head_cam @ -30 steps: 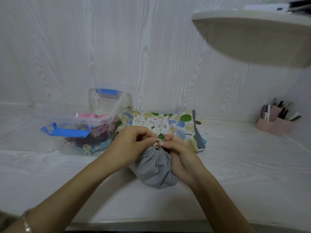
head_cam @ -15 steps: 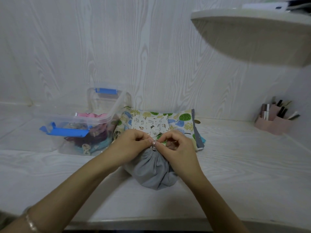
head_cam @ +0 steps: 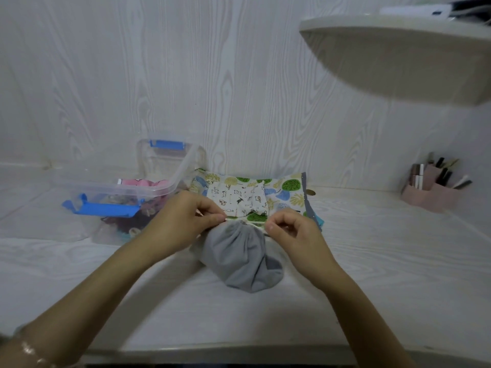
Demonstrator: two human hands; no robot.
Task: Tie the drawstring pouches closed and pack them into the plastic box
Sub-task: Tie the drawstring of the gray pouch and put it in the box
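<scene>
A grey drawstring pouch (head_cam: 239,258) lies gathered on the white table, its neck pointing away from me. My left hand (head_cam: 183,221) pinches one end of its pale drawstring (head_cam: 256,226) at the left of the neck. My right hand (head_cam: 295,235) pinches the other end at the right. The string runs taut between them. Behind the pouch lie a small white animal-print pouch (head_cam: 236,199) and a larger tree-print pouch (head_cam: 287,188), flat. The clear plastic box (head_cam: 175,179) with blue latches stands at the left, with several pouches inside.
A pink pen holder (head_cam: 431,193) with pens stands at the far right near the wall. A white shelf (head_cam: 398,57) juts out overhead at the upper right. The table's front edge (head_cam: 239,351) runs just below my forearms.
My hands, close together at the pouch's neck a second ago, have drawn apart sideways, pulling the drawstring ends out left and right. The pouch has shifted slightly.
</scene>
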